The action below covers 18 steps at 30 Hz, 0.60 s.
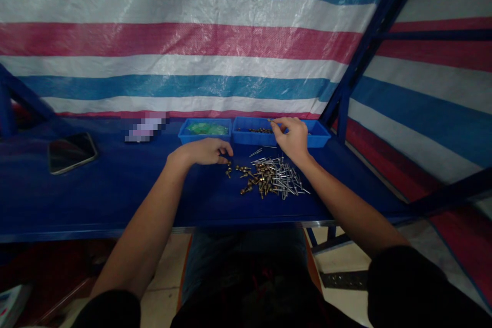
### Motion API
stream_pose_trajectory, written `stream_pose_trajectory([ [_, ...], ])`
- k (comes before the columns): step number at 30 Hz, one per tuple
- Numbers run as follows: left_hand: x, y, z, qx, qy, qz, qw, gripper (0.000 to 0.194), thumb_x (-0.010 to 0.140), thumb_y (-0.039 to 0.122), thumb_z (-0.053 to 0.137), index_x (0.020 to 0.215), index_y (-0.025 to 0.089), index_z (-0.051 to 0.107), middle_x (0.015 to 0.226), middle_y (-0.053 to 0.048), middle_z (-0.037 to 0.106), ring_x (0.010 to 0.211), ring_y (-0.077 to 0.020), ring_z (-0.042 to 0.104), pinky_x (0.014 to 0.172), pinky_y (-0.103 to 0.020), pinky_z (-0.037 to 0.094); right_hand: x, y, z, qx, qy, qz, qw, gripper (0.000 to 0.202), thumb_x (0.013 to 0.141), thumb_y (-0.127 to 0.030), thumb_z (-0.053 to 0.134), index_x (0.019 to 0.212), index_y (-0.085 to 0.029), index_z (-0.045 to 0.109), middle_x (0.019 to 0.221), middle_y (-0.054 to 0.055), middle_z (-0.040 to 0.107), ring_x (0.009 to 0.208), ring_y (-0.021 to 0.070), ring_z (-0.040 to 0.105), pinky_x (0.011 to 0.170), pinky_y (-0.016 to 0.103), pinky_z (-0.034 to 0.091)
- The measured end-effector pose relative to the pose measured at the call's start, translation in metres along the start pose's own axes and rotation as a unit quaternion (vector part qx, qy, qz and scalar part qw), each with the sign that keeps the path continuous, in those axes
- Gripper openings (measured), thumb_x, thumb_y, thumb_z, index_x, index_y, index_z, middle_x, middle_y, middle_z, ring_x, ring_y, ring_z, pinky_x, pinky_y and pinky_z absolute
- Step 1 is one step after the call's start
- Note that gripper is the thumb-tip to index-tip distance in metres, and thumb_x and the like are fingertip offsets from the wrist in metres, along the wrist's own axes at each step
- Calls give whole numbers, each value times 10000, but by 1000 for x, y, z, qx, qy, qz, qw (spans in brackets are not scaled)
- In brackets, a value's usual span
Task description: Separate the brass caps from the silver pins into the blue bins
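Brass-coloured screws and silver rivets lie in one mixed pile on the blue table. My left hand is low over the table, left of the pile, its fingers curled beside a few loose brass screws; whether it grips one is unclear. Above the middle blue bin, my right hand pinches a small piece at its fingertips, too small to name. Dark small parts lie in that bin. The left blue bin holds green bags, and the right blue bin is partly hidden by my right hand.
A black phone lies on the table at the left, with a blurred pale item behind it. Striped sheeting hangs behind the table. Blue metal frame bars rise at both sides.
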State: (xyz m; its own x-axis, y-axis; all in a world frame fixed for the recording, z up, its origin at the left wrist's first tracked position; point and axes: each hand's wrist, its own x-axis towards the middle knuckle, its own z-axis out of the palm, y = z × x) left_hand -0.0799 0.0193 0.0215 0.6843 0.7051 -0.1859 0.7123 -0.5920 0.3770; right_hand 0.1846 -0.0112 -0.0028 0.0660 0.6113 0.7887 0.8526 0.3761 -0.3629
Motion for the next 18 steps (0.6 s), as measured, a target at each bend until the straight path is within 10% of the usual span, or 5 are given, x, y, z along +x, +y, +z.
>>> stream_pose_trajectory([
  [6, 7, 9, 8, 36, 12, -18, 999, 241, 746, 303, 656, 964, 215, 709, 917, -22, 691, 796, -163, 626, 654, -218, 423, 7, 14, -4, -41, 52, 20, 998, 285, 895, -383, 520, 841, -215, 744, 693, 35, 663, 751, 213, 559, 791, 367, 367],
  [18, 11, 7, 15, -1, 41, -18, 999, 325, 659, 37, 497, 900, 157, 680, 783, -30, 706, 678, -151, 632, 601, -226, 440, 0, 8, -3, -48, -63, 17, 997, 302, 878, -400, 570, 1050, -204, 723, 822, 74, 708, 966, 302, 529, 826, 425, 359],
])
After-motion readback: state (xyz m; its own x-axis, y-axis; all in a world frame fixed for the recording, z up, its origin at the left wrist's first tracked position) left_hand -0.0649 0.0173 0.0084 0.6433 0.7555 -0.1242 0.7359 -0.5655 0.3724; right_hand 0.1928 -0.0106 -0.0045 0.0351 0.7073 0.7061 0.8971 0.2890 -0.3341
